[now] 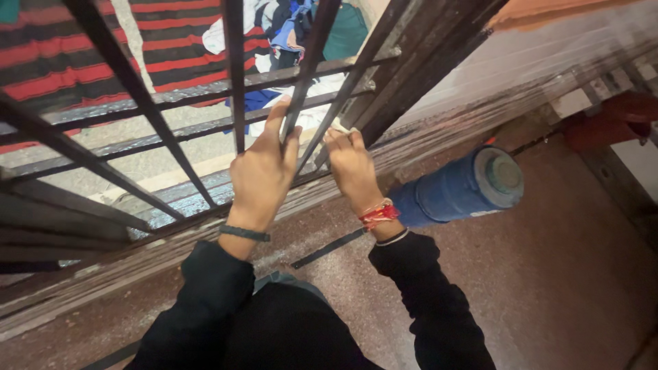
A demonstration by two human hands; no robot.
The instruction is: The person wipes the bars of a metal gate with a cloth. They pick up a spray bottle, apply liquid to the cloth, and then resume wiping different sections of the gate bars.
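Two hands at metal grille (171,96): left hand (262,175) clasping bar (301,79), right hand (351,168) pinching half-hidden pale scrap (340,127).

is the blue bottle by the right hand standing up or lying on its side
Lying on its side. The blue bottle rests lengthwise on the reddish floor beside the right hand, its grey cap facing sideways rather than up.

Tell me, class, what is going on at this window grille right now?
A person in black sleeves reaches both hands to a dark metal grille. The left hand grips one upright bar. The right hand presses a small pale cloth against a bar beside it. A blue cylinder lies on the reddish floor to the right. Striped fabric and other clothes show beyond the bars.
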